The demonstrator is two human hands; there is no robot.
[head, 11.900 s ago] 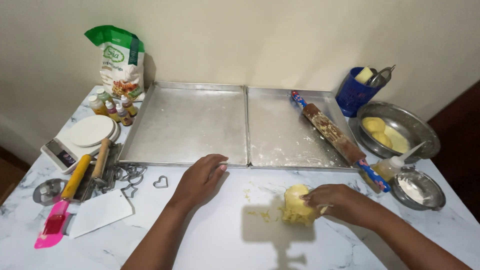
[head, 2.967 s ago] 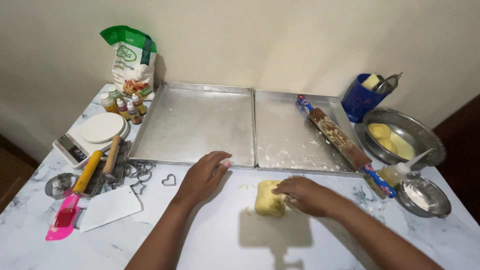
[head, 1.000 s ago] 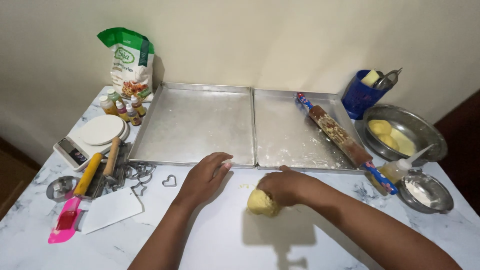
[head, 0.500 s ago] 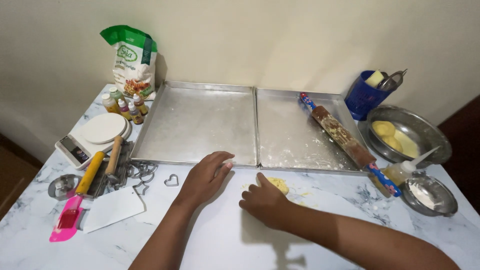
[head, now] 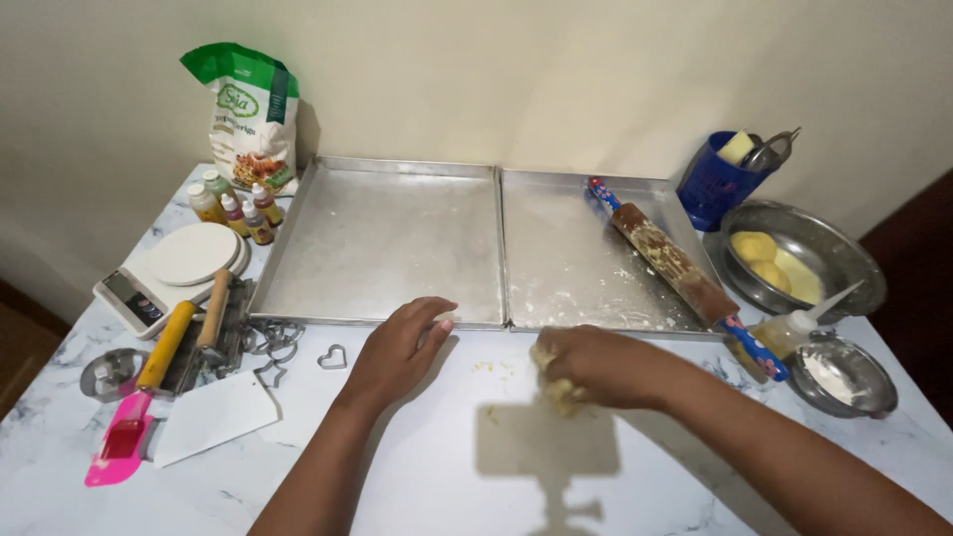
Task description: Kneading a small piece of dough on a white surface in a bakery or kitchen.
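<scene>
Dough [head: 561, 392], a pale yellow lump, is seen on the marble table [head: 417, 467] just in front of two metal baking trays, mostly covered by the right hand [head: 596, 365], whose fingers are curled closed over it. From the left, a pink spatula [head: 119, 437], a white scraper card [head: 213, 429] and a heart-shaped cutter [head: 332, 356] are laid out beside the left hand [head: 399, 344], which is rested flat and loosely open on the table at the left tray [head: 387, 243], nothing being held. A rolling pin [head: 675, 268] is laid in the right tray [head: 576, 253], beside a steel bowl [head: 844, 253].
</scene>
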